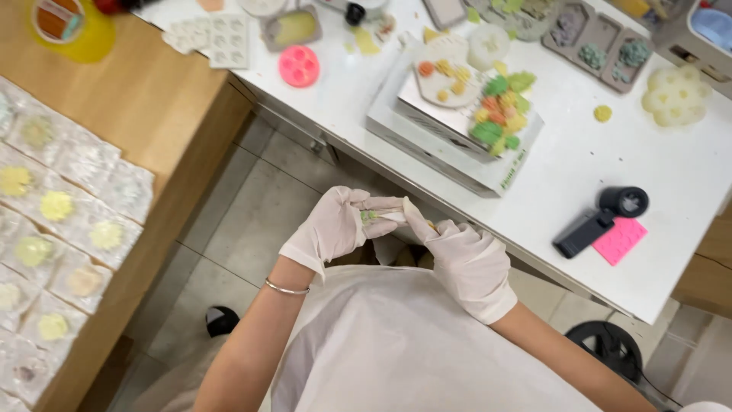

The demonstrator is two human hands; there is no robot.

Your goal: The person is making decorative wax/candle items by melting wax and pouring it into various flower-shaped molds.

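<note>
Both my hands wear thin white gloves and meet just below the white table's front edge (534,252). My left hand (335,225) pinches a small pale green piece (370,217) between thumb and fingers. My right hand (461,259) reaches in from the right and its fingertips touch the same piece. A silver bangle (287,288) sits on my left wrist. A flat grey box (450,145) on the table directly beyond my hands carries a heap of small green, yellow and orange moulded shapes (499,111).
A black hand-held tool (598,217) lies on a pink mat (619,240) at the right. A pink round mould (299,65), white moulds and grey trays stand further back. On the wooden table (145,99) at the left lie several wrapped pale flower shapes (57,206).
</note>
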